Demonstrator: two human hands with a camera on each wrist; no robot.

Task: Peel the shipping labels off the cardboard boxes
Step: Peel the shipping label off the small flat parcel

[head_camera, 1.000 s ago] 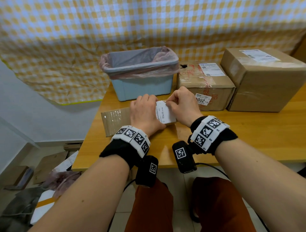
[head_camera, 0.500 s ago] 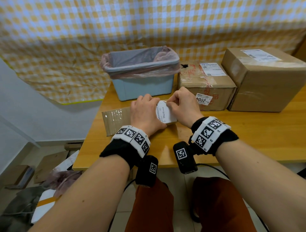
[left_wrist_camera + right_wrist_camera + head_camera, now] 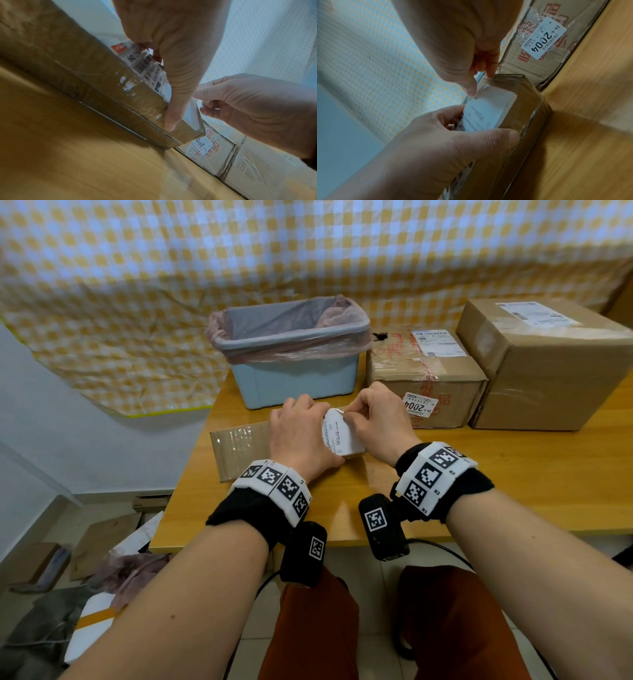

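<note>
Flat box [image 3: 239, 451] is clamped by left hand [image 3: 301, 436] near worktop [image 3: 513, 474] front-left corner, overhanging left edge. Label [image 3: 342, 436] corner is pinched by right hand [image 3: 376, 419]; label's left part hidden under fingers.

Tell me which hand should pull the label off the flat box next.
Right. The right hand already pinches the lifted far corner of the label, while the left hand grips the flat box, steadying it on the table.
</note>
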